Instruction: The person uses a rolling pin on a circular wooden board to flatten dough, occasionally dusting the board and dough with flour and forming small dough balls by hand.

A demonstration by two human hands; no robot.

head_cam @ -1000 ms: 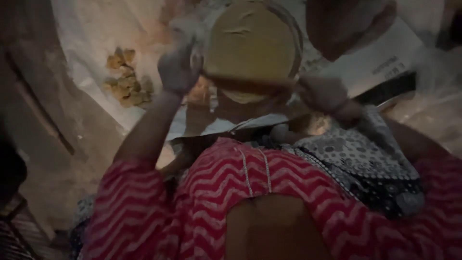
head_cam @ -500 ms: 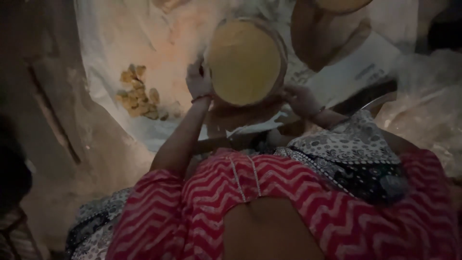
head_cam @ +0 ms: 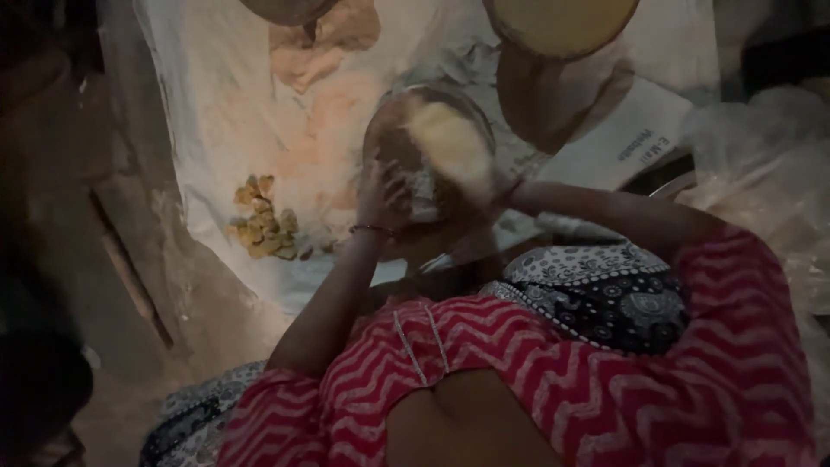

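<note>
Item: round metal-rimmed sieve (head_cam: 428, 164), tilted, yellow flour sliding. I see left hand (head_cam: 380, 195) and right hand (head_cam: 506, 192) clamped on its rim; sifting underway, next move needs levelling. Yellow lumps (head_cam: 259, 227) lie left of the sieve.

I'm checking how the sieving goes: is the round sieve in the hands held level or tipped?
Tipped. The sieve slants between the left hand and right hand, with the yellowish flour heaped toward one side.

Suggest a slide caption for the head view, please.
Both hands, left hand and right hand, tilt a round sieve of yellow flour over a white sheet.
</note>
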